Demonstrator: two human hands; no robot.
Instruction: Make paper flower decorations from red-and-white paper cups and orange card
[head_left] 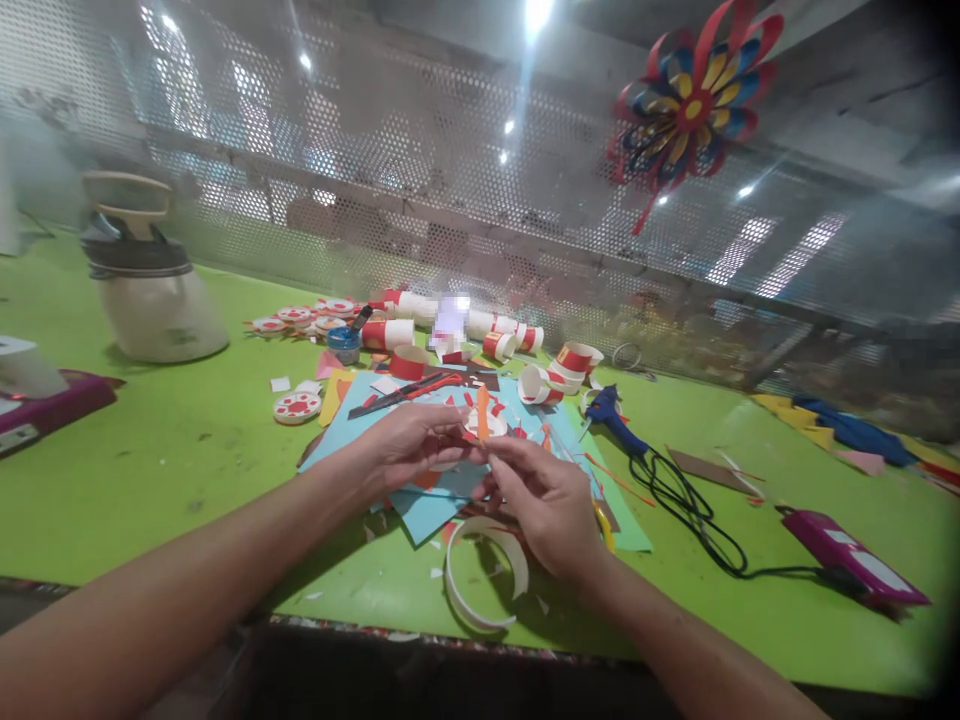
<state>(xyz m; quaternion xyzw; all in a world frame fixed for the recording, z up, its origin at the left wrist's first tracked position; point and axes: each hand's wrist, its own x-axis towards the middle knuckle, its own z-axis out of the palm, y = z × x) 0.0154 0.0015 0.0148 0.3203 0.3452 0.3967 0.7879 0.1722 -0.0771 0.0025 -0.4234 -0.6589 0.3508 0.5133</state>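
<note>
Over blue paper sheets in the middle of the green table, my two hands meet at the fingertips. My right hand pinches the lower end of a small orange paper piece, which stands upright. The fingers of my left hand are bent together close to the same piece; what they hold, if anything, is too small to tell. Just behind the fingertips is a white disc with red marks. A white paper ring lies near the table's front edge, below my right hand.
Scissors and a red-and-white disc lie left of centre. Paper cup rings stand behind. At right are a blue glue gun, its black cable and a purple power strip. A large white container stands at left.
</note>
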